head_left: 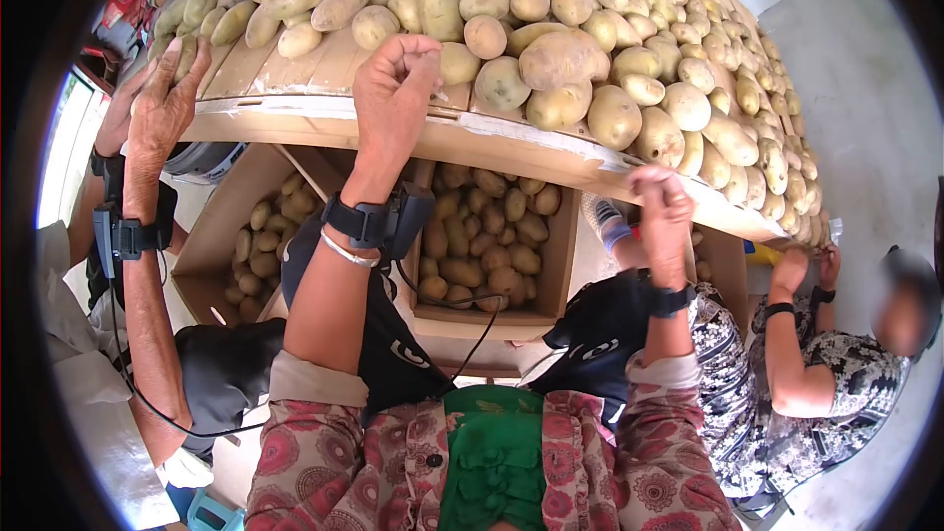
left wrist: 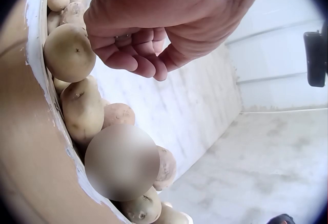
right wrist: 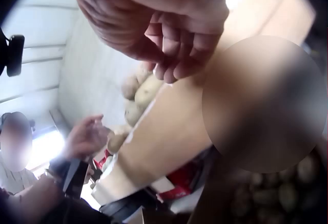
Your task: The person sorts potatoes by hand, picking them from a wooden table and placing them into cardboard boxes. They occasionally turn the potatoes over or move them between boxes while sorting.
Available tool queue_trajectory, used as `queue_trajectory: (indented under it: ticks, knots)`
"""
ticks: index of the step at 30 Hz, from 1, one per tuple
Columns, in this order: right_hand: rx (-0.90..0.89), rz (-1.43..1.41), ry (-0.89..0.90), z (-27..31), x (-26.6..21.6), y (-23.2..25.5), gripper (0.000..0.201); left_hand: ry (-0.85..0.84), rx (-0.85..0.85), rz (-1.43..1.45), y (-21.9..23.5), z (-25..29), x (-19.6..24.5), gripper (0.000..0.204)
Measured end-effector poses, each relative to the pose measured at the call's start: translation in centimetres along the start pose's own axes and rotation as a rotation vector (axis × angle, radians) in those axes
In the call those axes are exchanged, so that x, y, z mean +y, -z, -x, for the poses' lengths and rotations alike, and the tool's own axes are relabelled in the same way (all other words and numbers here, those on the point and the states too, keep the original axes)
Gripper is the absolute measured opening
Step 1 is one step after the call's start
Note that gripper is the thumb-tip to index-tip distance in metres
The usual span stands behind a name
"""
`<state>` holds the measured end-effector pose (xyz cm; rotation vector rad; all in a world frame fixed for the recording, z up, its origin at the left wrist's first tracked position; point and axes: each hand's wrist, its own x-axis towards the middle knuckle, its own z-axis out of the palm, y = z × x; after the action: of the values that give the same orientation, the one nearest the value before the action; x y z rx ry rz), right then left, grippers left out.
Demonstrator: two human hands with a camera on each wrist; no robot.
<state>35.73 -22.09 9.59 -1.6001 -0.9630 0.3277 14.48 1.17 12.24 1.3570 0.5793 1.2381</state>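
Two cardboard boxes (head_left: 251, 199) only overhead

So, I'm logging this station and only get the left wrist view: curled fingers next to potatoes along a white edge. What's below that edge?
Observer: A cardboard box part-filled with potatoes stands under the table, with a second box beside it.
Operator: Where's the right hand?
Observer: The right hand is raised at the table's front edge, further along from the left hand.
Operator: Anyone else working there?
Observer: Yes, another person's hand rests on the potatoes at the far left end of the table.
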Motion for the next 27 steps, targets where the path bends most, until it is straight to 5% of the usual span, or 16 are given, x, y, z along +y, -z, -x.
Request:
queue_trajectory:
  ticks: [5, 13, 15, 17, 18, 21, 24, 27]
  knots:
    - [-0.633, 0.169, -0.237, 6.2, 6.7, -5.4, 0.016, -0.002, 0.024, -0.069, 0.4, -0.1, -1.0, 0.010]
    - [-0.703, 0.530, -0.420, 9.2, 17.7, -8.2, 0.036, 0.053, -0.059, 0.103, 0.0, 0.1, 0.2, 0.007]
    - [-0.887, 0.631, -0.521, 10.1, 20.6, -8.8, 0.039, 0.010, -0.074, 0.097, 0.1, -0.1, 0.0, 0.007]
    - [-0.861, 0.637, -0.411, 11.5, 22.0, -9.7, 0.038, 0.006, -0.075, 0.073, 0.3, -0.3, -0.2, 0.007]
    - [-0.828, 0.643, -0.302, 12.2, 22.4, -10.2, 0.037, 0.000, -0.080, 0.053, 0.4, -0.3, -0.4, 0.008]
    - [-0.998, 0.871, -0.359, 12.6, 23.3, -12.1, 0.036, 0.007, -0.086, 0.074, 0.3, -0.4, -0.4, 0.008]
    - [-1.011, 0.678, -0.517, 10.1, 11.9, -13.8, 0.040, 0.009, -0.080, 0.031, 0.6, -0.6, -0.6, 0.008]
    - [-0.934, 0.781, -0.495, 13.2, 18.3, -13.6, 0.034, 0.000, -0.015, -0.127, 0.7, -0.5, -1.1, 0.012]
